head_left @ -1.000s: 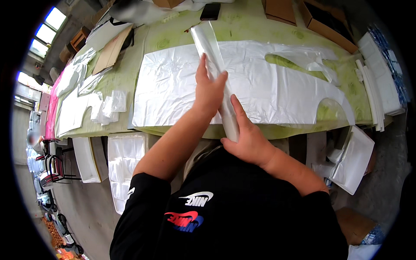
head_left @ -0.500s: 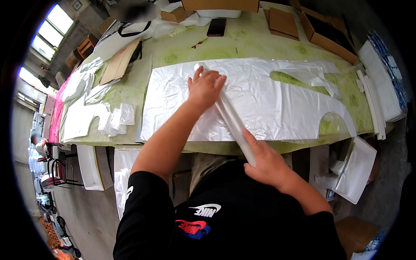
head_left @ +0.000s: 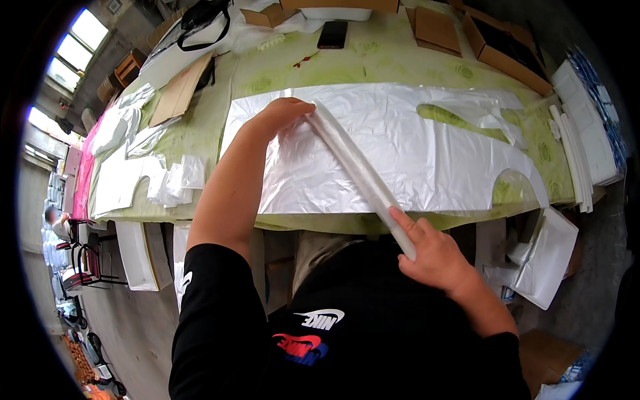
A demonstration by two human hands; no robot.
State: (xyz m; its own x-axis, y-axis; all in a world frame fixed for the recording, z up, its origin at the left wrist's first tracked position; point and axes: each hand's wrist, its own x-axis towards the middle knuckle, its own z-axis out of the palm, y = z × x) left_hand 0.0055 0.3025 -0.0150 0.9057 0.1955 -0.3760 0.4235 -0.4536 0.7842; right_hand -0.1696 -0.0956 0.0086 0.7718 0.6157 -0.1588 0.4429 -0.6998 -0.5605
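A white plastic apron (head_left: pixel 460 153) lies spread across the table, creased, with cut-out curves at its right end. Slantwise over it rests a long whitish tube (head_left: pixel 360 170), its near end past the table edge by my body. My right hand (head_left: pixel 433 257) is closed around that near end, index finger stretched along the tube. By the far end, my left hand (head_left: pixel 287 112) lies palm down on the white film with fingers extended, their tips beside or touching the tube. The hand's underside is hidden.
More white plastic pieces (head_left: pixel 120 180) lie on the left of the green-covered table (head_left: pixel 287 70), near flat cardboard (head_left: pixel 180 90). A phone (head_left: pixel 333 35) and an open carton (head_left: pixel 503 50) stand farther back. White rolls (head_left: pixel 571 157) lie at the right edge.
My left hand has moved left off the tube's far end, its fingers no longer spread over it. My right hand and the tube have shifted slightly right.
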